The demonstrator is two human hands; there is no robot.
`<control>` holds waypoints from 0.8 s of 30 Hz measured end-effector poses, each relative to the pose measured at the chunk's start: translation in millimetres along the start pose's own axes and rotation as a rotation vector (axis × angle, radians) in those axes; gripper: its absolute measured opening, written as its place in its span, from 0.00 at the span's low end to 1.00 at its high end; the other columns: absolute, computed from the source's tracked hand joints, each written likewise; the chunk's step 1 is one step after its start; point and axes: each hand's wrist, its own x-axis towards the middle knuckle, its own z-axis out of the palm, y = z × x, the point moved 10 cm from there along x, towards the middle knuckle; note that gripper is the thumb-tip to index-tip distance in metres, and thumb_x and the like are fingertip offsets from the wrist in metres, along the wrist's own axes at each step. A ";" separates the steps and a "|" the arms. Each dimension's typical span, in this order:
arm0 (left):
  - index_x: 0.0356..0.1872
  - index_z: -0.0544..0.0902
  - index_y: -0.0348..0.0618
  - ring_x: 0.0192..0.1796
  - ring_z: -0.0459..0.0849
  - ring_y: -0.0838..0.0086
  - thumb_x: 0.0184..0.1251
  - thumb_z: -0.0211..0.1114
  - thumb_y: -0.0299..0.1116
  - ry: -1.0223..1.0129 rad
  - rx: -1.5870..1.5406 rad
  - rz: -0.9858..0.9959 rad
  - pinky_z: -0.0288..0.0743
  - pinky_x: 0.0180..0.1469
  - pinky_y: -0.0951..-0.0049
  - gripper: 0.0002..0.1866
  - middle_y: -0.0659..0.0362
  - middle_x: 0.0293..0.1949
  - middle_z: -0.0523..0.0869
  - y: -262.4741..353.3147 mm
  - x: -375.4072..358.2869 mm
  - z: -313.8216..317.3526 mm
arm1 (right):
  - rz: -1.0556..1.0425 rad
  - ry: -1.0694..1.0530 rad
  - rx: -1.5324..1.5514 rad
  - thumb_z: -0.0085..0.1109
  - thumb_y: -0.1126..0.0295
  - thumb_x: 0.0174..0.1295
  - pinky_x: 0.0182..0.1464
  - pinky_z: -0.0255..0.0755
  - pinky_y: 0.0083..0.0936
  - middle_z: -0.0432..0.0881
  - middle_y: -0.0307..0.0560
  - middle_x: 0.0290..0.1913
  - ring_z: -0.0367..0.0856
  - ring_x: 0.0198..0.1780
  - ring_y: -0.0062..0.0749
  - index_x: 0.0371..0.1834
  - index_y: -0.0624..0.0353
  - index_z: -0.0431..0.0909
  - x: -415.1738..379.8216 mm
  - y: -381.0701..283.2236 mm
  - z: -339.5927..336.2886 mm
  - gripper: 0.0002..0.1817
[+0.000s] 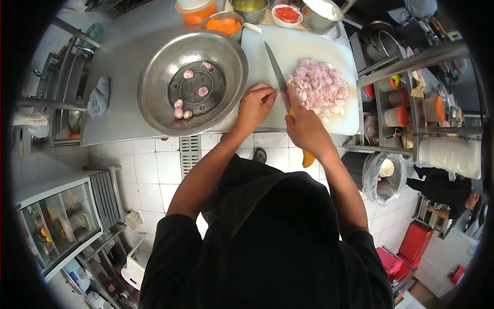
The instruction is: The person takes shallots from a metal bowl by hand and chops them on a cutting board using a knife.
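Observation:
My right hand (309, 129) is closed around the yellow handle of a kitchen knife (275, 64), whose long blade points away from me over the white cutting board (252, 56). Pinched in the fingertips of my left hand (256, 107) is a small pinkish shallot (280, 95), close beside the blade and mostly covered by the fingers. To the right of the knife lies a heap of cut shallots (320, 87). A wide metal bowl (149, 77) stands left of the board, with several whole shallots (178, 112) at its bottom.
Along the back stand a bowl of sliced carrots (224, 26), a bowl of cut red chilli (286, 15) and metal pots (321, 18). A grey cloth (99, 96) lies at the table's left end. A lined bin (383, 177) and another person (447, 190) are at the right.

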 end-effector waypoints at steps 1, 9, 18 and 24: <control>0.40 0.89 0.36 0.36 0.89 0.66 0.63 0.71 0.25 0.005 0.009 0.014 0.81 0.41 0.72 0.06 0.55 0.42 0.90 0.1 0.5 0.3 | 0.020 0.009 -0.007 0.49 0.76 0.68 0.54 0.75 0.55 0.84 0.75 0.41 0.84 0.47 0.68 0.83 0.60 0.47 4.4 7.0 9.7 0.39; 0.40 0.89 0.35 0.38 0.89 0.63 0.63 0.70 0.23 0.019 0.053 0.063 0.82 0.41 0.71 0.06 0.54 0.42 0.90 3.5 0.1 -1.1 | 0.035 -0.013 -0.036 0.51 0.77 0.66 0.51 0.77 0.53 0.84 0.74 0.39 0.85 0.43 0.67 0.83 0.61 0.45 6.2 3.0 5.7 0.41; 0.39 0.88 0.34 0.38 0.89 0.63 0.63 0.70 0.23 0.050 0.002 0.067 0.81 0.40 0.70 0.06 0.55 0.42 0.89 -0.9 -1.4 -0.7 | 0.045 -0.004 -0.044 0.50 0.75 0.67 0.53 0.76 0.54 0.84 0.75 0.39 0.85 0.45 0.68 0.83 0.59 0.47 10.5 0.9 8.8 0.40; 0.39 0.88 0.34 0.37 0.88 0.63 0.63 0.69 0.23 0.045 0.027 0.090 0.81 0.40 0.70 0.05 0.55 0.41 0.89 0.0 -1.3 -1.6 | 0.057 -0.017 -0.048 0.50 0.75 0.67 0.56 0.75 0.54 0.84 0.76 0.45 0.83 0.49 0.70 0.83 0.59 0.46 24.0 8.8 19.0 0.40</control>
